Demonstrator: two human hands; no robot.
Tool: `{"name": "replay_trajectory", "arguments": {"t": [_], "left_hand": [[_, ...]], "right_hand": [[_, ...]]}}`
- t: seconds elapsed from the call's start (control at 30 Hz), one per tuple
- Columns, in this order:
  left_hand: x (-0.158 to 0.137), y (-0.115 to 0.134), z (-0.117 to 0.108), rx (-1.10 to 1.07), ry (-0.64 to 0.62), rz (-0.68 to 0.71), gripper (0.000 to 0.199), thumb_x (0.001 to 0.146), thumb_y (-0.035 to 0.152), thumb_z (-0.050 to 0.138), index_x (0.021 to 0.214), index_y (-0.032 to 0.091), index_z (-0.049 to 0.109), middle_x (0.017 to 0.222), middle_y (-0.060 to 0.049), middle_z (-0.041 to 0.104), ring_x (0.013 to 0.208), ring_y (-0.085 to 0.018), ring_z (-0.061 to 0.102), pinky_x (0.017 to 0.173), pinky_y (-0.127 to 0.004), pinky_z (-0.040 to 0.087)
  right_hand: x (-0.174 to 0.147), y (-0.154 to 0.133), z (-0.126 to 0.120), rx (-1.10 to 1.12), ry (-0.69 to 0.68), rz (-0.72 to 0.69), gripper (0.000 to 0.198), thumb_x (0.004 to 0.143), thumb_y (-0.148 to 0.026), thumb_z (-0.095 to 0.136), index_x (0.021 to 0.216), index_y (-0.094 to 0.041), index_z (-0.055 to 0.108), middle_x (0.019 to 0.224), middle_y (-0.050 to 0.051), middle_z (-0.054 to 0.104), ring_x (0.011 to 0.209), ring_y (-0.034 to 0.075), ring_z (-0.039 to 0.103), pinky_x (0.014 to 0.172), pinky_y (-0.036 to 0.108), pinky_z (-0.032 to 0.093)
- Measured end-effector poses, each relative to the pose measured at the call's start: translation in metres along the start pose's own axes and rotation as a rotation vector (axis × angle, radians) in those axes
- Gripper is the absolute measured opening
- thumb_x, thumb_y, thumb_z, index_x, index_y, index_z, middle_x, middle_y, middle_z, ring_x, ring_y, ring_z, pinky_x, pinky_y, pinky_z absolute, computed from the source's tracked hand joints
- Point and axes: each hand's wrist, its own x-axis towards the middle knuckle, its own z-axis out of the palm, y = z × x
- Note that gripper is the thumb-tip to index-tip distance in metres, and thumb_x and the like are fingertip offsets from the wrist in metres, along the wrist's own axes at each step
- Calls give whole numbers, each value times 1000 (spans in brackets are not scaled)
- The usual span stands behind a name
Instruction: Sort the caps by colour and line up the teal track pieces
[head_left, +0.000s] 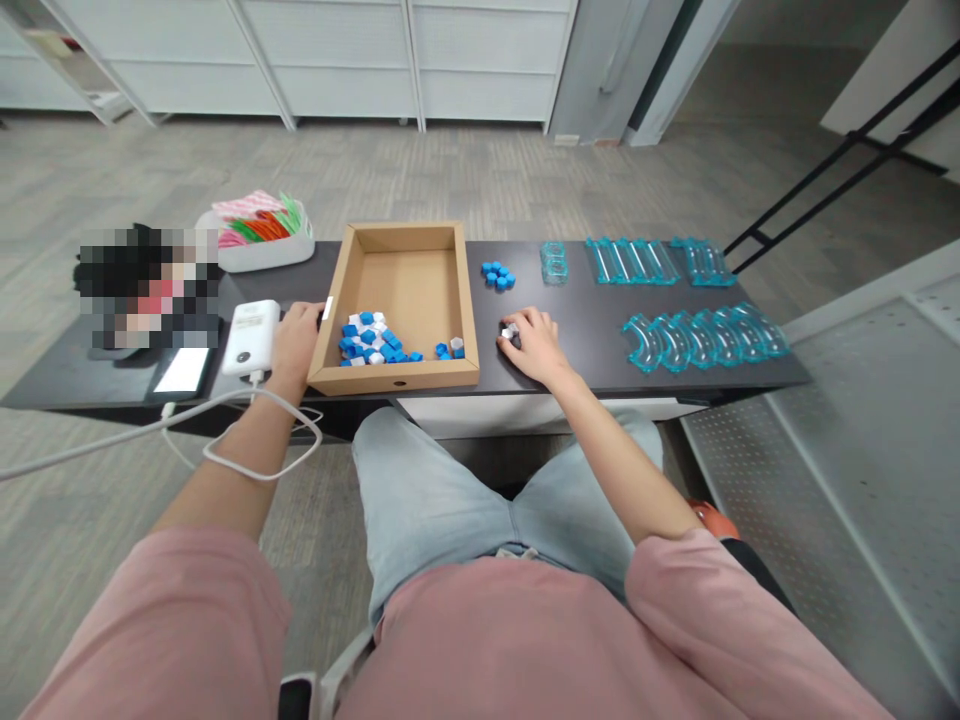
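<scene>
My left hand lies on the dark table against the left wall of a shallow cardboard box, fingers fairly straight and holding nothing I can see. Inside the box, blue and white hexagonal pieces are heaped at the near left, with a few more in the near right corner. Right of the box, my right hand rests on the table with its fingers curled round small white hexagonal pieces; how many is partly hidden. Beyond it sits a cluster of blue hexagonal pieces.
Teal clear plastic parts stand in rows on the right, with more rows behind. At left are a white power bank with a cable, a phone and a white basket of coloured items.
</scene>
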Motion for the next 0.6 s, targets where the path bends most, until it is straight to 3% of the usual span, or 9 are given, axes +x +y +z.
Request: {"name": "replay_trajectory", "arguments": {"t": [0.23, 0.33, 0.47, 0.6], "left_hand": [[1, -1, 0, -13, -18, 0, 45, 115, 13, 56, 155, 10, 77, 159, -22, 73, 137, -35, 72, 122, -42, 56], [0, 0, 1, -28, 4, 15, 44, 115, 15, 57, 153, 10, 78, 157, -21, 74, 135, -34, 72, 120, -41, 56], [-2, 2, 3, -15, 20, 12, 48, 114, 18, 56, 156, 15, 78, 156, -22, 75, 138, -36, 71, 121, -45, 57], [-2, 4, 4, 0, 32, 7, 52, 112, 19, 52, 157, 19, 79, 156, -23, 76, 138, -39, 73, 121, -48, 58]], "right_hand": [[9, -14, -9, 20, 108, 54, 50, 109, -40, 64, 155, -24, 77, 158, 23, 72, 147, 50, 58, 122, 67, 48], [17, -40, -22, 75, 121, -97, 42, 114, -39, 59, 149, -28, 80, 149, 18, 78, 142, 45, 62, 121, 61, 46], [46, -88, -30, 48, -150, -435, 31, 112, -35, 67, 134, -28, 88, 135, 14, 87, 131, 39, 71, 118, 52, 43], [77, -123, -16, -181, -415, -498, 18, 101, -25, 80, 113, -26, 93, 121, 13, 93, 123, 39, 81, 114, 52, 43]]}}
